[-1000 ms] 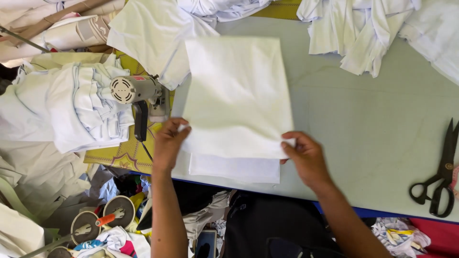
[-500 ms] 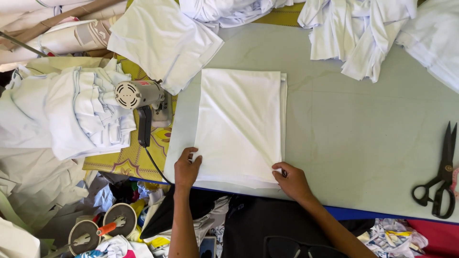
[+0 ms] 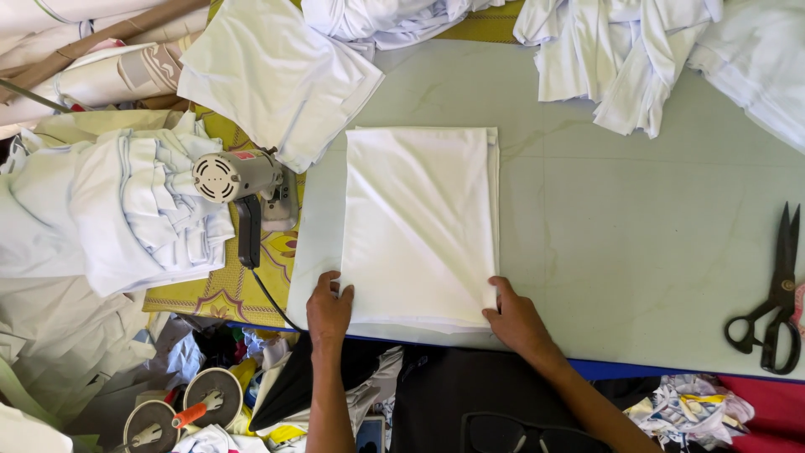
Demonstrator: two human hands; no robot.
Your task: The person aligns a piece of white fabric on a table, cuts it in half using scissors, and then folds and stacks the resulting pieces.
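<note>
Head view: left hand [image 3: 329, 309] and right hand [image 3: 518, 319] lie flat, fingers open, gripping nothing, on the near corners of folded white cloth [image 3: 419, 222], squared at table [image 3: 637, 252] edge, six o'clock; formerly lifted, hands pinching.

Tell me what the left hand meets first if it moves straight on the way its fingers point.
The left hand points up the table, so it probably slides along the left edge of the folded white cloth, which it already touches.

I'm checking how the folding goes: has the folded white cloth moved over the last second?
Yes. The folded white cloth has slid toward the table's near edge, judged against the black scissors.
</note>
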